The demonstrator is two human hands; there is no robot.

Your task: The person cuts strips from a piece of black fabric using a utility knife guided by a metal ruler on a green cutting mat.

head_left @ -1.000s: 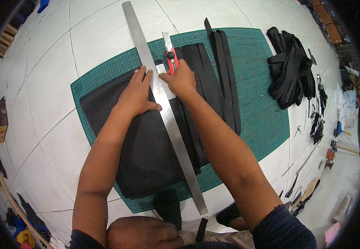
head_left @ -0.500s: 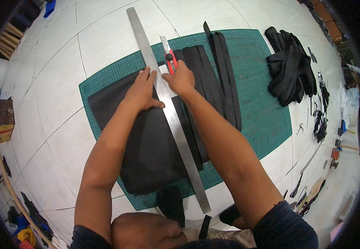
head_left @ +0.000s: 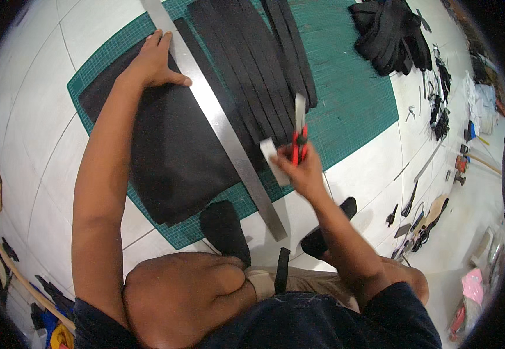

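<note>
Cloth [head_left: 177,145] could shift if the ruler [head_left: 214,119] pivots beneath the spread left hand [head_left: 152,63]. Right hand [head_left: 306,174] grips knife [head_left: 300,136] and strip [head_left: 277,173].

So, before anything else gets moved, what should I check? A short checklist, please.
1. Left hand on the metal ruler: ok, touching it.
2. Ruler pressed firmly: cannot tell.
3. Black cloth on the green mat: ok.
4. Blade clear of the left hand: ok, well to its right.
5. Right hand holding only the red cutter: not ok, a white strip too.
</note>
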